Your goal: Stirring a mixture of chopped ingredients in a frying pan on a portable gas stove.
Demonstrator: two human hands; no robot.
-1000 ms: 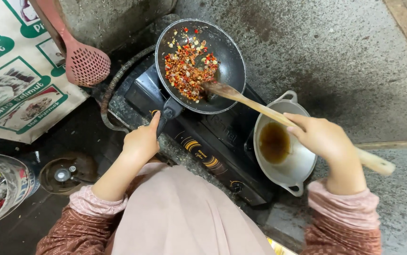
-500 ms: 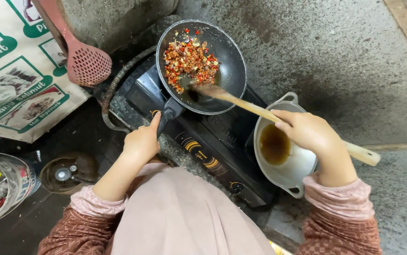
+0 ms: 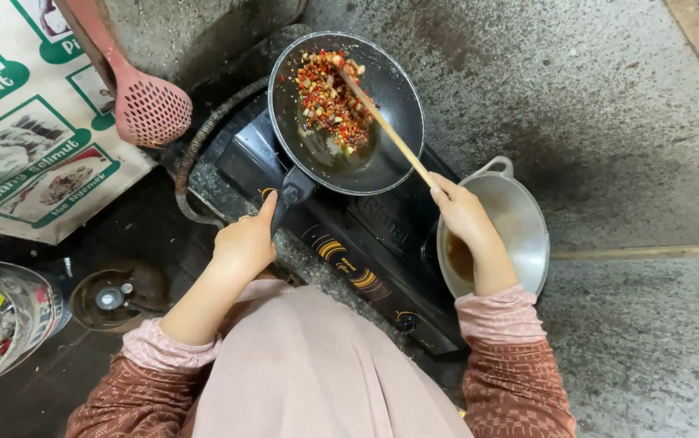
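A black frying pan [image 3: 398, 105] sits on a black two-burner stove [image 3: 365, 243] and holds a chopped red, green and pale mix [image 3: 333, 101] heaped at its far left. My left hand [image 3: 245, 242] grips the pan's dark handle [image 3: 288, 197]. My right hand [image 3: 461, 212] holds a wooden spatula [image 3: 386, 126] whose blade end reaches into the mix. Under my right forearm stands a metal pot [image 3: 520, 227] with brown liquid in it, on the stove's right burner.
A pink slotted skimmer [image 3: 150, 105] leans by a printed banner [image 3: 25, 154] at left. A ribbed hose [image 3: 195, 154] curls beside the stove. A lid [image 3: 110, 296] and a metal bowl of packets [image 3: 0, 320] lie lower left. Grey concrete floor [image 3: 609, 97] lies to the right.
The spatula has swung from the pan's near side up into the far side, pushing the mix toward the far left. My right hand has moved left, closer to the pan. The left hand stays on the handle.
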